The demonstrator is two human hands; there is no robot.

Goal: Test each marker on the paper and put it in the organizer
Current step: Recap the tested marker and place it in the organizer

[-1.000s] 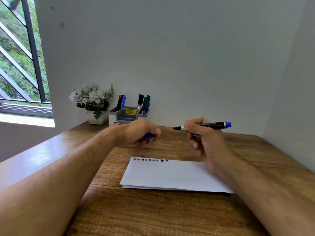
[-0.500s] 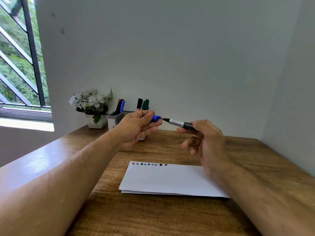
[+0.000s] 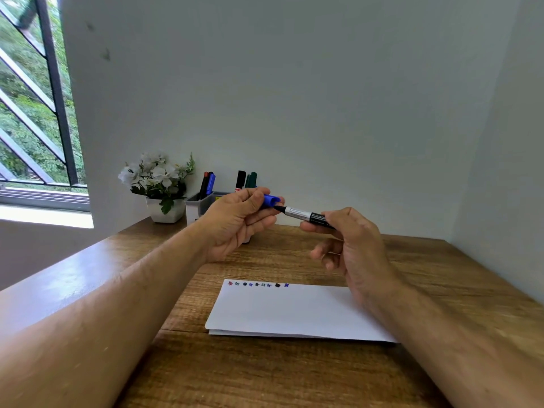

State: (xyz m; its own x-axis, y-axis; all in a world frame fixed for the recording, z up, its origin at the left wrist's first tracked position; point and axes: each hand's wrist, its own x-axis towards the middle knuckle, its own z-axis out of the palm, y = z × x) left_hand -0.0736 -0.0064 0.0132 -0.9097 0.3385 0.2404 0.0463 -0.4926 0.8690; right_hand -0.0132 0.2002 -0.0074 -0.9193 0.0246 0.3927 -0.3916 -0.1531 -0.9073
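My left hand (image 3: 239, 219) pinches a blue marker cap (image 3: 271, 200), its open end facing right. My right hand (image 3: 351, 245) grips a black-and-silver marker (image 3: 306, 215) whose tip sits at the mouth of the cap. Both are raised above the wooden desk. Below them lies a white sheet of paper (image 3: 288, 313) with a row of several small ink marks (image 3: 257, 285) along its far edge. The grey organizer (image 3: 195, 206) stands against the wall behind my left hand, partly hidden, with several markers (image 3: 209, 184) upright in it.
A white pot of white flowers (image 3: 160, 184) stands left of the organizer. A window with dark bars (image 3: 35, 113) is at far left. Walls close the desk (image 3: 265, 372) at the back and on the right.
Both hands rose from near the desk. The marker swung so its tip points left and came up to the cap in my left hand.
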